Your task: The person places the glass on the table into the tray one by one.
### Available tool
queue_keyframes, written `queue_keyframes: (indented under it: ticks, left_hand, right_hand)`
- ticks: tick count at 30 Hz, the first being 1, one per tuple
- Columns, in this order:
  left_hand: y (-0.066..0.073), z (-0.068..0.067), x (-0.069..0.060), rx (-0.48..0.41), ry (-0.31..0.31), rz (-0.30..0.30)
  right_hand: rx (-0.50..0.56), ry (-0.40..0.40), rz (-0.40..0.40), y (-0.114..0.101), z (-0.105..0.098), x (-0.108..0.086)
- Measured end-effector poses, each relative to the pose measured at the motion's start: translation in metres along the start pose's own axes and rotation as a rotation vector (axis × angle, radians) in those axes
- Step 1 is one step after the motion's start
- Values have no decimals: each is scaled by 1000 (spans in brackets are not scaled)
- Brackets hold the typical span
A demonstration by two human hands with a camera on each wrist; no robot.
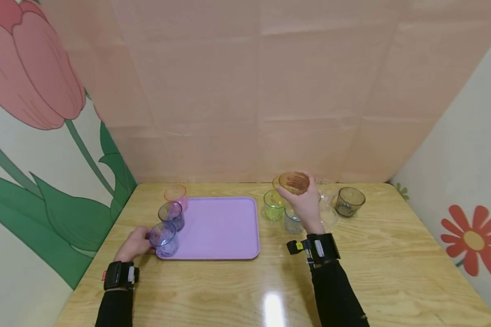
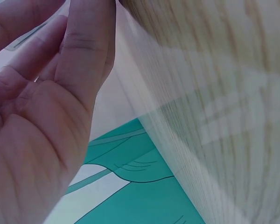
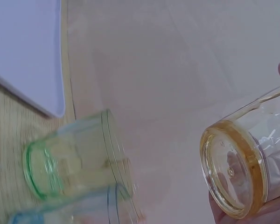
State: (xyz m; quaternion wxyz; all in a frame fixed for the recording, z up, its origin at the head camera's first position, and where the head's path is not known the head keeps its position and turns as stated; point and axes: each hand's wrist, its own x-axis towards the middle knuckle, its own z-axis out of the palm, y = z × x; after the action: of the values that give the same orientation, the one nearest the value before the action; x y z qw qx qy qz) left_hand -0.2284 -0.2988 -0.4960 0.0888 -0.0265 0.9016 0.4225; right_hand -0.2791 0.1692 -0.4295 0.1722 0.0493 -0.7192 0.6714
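My right hand (image 1: 307,211) holds an amber glass (image 3: 238,172) above the table, gripping its sides; the base faces the right wrist view. Just below it stand a green glass (image 1: 274,209) and a light blue glass (image 1: 292,223). On the left, my left hand (image 1: 132,246) is beside a blue-violet glass (image 1: 165,243) at the front left corner of the purple tray (image 1: 221,229). Its fingertips are partly hidden, so whether they grip the tray edge or glass is unclear. A dark grey glass (image 1: 175,217) and a pink glass (image 1: 177,196) line the tray's left side.
A smoky brown glass (image 1: 349,204) stands at the right of the group. Clear glasses (image 1: 329,217) stand beside it, partly hidden by my right hand. Behind the wooden table (image 1: 212,290) hangs a pinkish cloth (image 1: 258,113), with painted walls at both sides.
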Motion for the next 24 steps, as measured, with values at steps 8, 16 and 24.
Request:
queue_keyframes:
  ticks: [8, 16, 24]
  left_hand:
    - [-1, 1, 1, -8, -3, 7]
    - [1, 1, 2, 16, -7, 22]
    - [0, 1, 1, 45, 1, 39]
  right_hand:
    - [-24, -86, 47, -8, 24, -4]
    - [-153, -112, -23, -5, 55, -10]
    - [-190, -188, -68, 4, 91, -16]
